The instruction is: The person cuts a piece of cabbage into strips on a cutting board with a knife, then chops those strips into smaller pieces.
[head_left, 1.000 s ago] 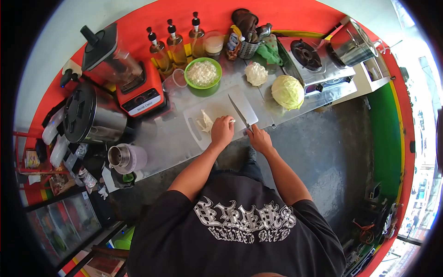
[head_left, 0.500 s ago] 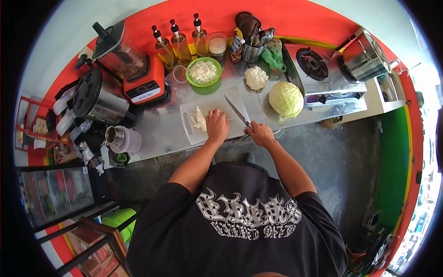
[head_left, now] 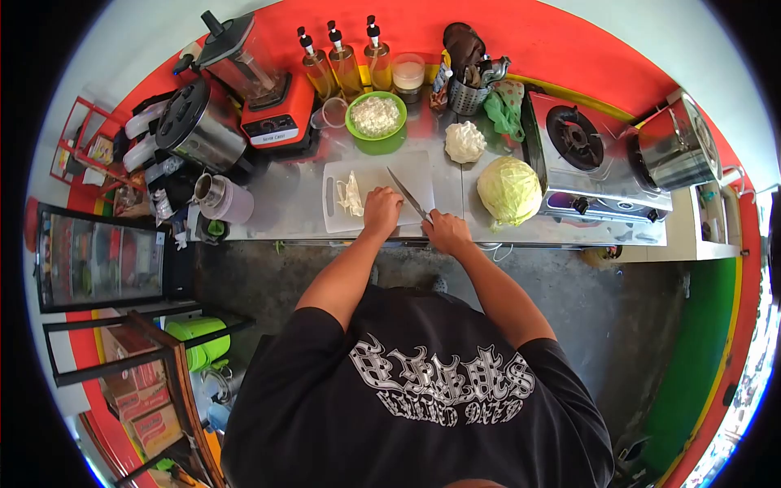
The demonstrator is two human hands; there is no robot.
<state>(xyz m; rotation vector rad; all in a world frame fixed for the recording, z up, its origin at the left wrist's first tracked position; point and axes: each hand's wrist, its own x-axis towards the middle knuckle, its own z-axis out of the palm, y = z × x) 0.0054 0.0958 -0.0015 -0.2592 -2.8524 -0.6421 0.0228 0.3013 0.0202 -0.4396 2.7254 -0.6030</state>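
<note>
My right hand [head_left: 447,233] grips the handle of a kitchen knife [head_left: 409,193], its blade slanting up and to the left over the white cutting board [head_left: 335,174]. On the board, my left hand [head_left: 382,210] rests with its fingers curled down and closed; whatever lies under them is hidden. Just left of it is a small heap of pale sliced strips [head_left: 351,195], apart from the hand. A whole pale green cabbage [head_left: 509,191] stands to the right of the board. Behind the board is a green bowl [head_left: 402,122] full of finely chopped white pieces.
A whitish lump [head_left: 464,142] sits near the cabbage. At right is a gas stove [head_left: 569,175] with a steel pot [head_left: 679,146]. Oil pump bottles [head_left: 345,69], a red blender [head_left: 272,114] and a pinkish jug [head_left: 232,202] line the back and left. The steel counter's front edge runs before me.
The camera view has shifted, so the counter appears moved. My left hand has moved rightward off the strips, leaving a gap. The knife stays in my right hand, its blade close to my left fingers.
</note>
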